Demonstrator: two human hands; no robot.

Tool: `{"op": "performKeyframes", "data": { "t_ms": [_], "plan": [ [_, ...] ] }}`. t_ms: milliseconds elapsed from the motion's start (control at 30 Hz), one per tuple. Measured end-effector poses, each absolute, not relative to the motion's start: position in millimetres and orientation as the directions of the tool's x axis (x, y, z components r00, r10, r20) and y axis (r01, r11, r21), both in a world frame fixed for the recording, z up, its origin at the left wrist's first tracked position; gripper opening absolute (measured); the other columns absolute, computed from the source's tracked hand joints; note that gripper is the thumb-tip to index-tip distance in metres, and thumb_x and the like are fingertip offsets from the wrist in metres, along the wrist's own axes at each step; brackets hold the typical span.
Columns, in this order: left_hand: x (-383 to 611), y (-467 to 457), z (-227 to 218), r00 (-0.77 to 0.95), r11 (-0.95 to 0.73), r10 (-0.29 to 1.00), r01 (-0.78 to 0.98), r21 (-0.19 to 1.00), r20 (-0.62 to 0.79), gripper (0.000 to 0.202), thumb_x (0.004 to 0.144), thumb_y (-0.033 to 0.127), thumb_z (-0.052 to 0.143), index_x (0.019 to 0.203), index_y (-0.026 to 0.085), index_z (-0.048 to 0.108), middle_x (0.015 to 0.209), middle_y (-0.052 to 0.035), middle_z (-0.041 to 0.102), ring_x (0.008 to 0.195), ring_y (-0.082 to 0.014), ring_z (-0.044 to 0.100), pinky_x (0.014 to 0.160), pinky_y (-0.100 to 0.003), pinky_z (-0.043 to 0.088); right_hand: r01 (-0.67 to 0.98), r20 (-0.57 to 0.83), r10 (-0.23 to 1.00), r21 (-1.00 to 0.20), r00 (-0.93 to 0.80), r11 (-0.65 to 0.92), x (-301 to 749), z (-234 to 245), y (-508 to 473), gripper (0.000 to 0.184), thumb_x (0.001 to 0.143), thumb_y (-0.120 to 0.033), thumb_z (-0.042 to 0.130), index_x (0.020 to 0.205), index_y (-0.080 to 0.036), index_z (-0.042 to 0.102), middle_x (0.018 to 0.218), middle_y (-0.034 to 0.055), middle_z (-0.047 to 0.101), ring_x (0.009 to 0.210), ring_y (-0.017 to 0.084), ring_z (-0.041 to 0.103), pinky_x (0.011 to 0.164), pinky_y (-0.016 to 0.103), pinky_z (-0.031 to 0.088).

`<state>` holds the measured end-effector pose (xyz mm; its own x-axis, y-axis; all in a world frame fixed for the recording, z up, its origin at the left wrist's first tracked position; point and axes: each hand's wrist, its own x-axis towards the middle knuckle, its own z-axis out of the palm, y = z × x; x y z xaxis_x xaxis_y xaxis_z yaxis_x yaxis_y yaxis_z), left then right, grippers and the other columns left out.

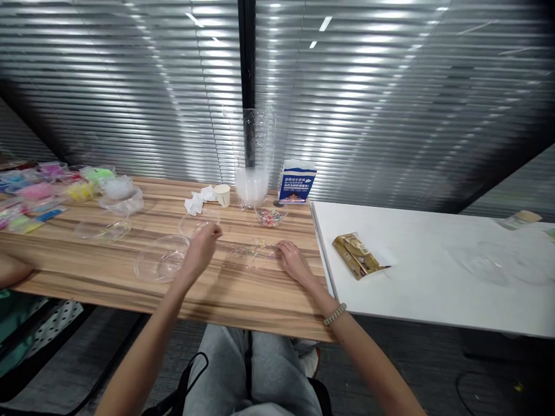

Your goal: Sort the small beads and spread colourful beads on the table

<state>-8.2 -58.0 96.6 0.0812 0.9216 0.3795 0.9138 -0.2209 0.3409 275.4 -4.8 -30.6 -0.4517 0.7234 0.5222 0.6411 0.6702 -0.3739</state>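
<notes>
My left hand (pixel 203 245) is closed in a pinch over a clear round plastic dish (pixel 185 216). Whatever its fingertips hold is too small to make out. On the wood-grain table my right hand (pixel 293 261) lies low, fingers stretched forward at the edge of a thin scatter of small coloured bits (pixel 255 249). The bits spread between both hands. Beyond them stands a clear bowl of multicoloured pieces (pixel 269 217). Just left of my left forearm sits a larger clear plastic container (pixel 158 263).
A clear bag with white filling (pixel 252 186), a paper cup (pixel 222 195), crumpled tissue (pixel 194 203) and a blue package (pixel 297 184) stand at the back. A gold packet (pixel 358 255) lies on the white table (pixel 416 271). Colourful packets (pixel 37 190) and another person's arm (pixel 13 270) are at left.
</notes>
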Motion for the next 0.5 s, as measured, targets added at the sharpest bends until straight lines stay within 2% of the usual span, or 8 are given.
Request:
{"op": "performKeyframes", "data": {
  "t_ms": [67, 167, 333, 500],
  "plan": [
    [-42, -76, 111, -0.070, -0.061, 0.918, 0.948, 0.312, 0.391, 0.014, 0.090, 0.017, 0.037, 0.086, 0.020, 0.050, 0.083, -0.0051, 0.062, 0.079, -0.0207, 0.059, 0.070, -0.029, 0.042, 0.635, 0.525, 0.718, -0.374, -0.456, 0.676, 275, -31, -5, 0.039, 0.079, 0.000, 0.040, 0.110, -0.014, 0.060, 0.113, 0.0114, 0.062, 0.111, 0.022, 0.054, 0.101, 0.041, 0.043],
    [-83, -100, 119, -0.225, 0.197, 0.937, 0.972, 0.128, 0.266, 0.016, 0.092, 0.021, 0.035, 0.089, 0.020, 0.051, 0.081, -0.0071, 0.062, 0.080, -0.0247, 0.060, 0.065, -0.030, 0.039, 0.629, 0.526, 0.712, -0.369, -0.466, 0.684, 275, -32, -5, 0.039, 0.080, 0.000, 0.039, 0.110, -0.014, 0.060, 0.113, 0.0121, 0.062, 0.110, 0.023, 0.054, 0.100, 0.042, 0.044],
    [-108, -116, 107, -0.258, 0.255, 0.960, 0.966, 0.043, 0.111, 0.021, 0.082, 0.006, 0.036, 0.079, 0.018, 0.053, 0.078, -0.0103, 0.063, 0.074, -0.0251, 0.061, 0.060, -0.029, 0.037, 0.633, 0.518, 0.706, -0.350, -0.483, 0.690, 274, -34, -5, 0.042, 0.077, 0.000, 0.040, 0.111, -0.014, 0.060, 0.114, 0.0122, 0.062, 0.112, 0.024, 0.054, 0.101, 0.044, 0.044],
    [-108, -110, 97, -0.275, 0.274, 0.960, 0.961, 0.023, 0.045, 0.015, 0.083, 0.017, 0.048, 0.071, 0.018, 0.056, 0.078, -0.0113, 0.066, 0.077, -0.0264, 0.062, 0.061, -0.029, 0.039, 0.645, 0.517, 0.705, -0.333, -0.486, 0.688, 274, -35, -5, 0.043, 0.076, 0.000, 0.040, 0.112, -0.014, 0.060, 0.115, 0.0123, 0.062, 0.112, 0.024, 0.054, 0.101, 0.044, 0.043]
  ]
}}
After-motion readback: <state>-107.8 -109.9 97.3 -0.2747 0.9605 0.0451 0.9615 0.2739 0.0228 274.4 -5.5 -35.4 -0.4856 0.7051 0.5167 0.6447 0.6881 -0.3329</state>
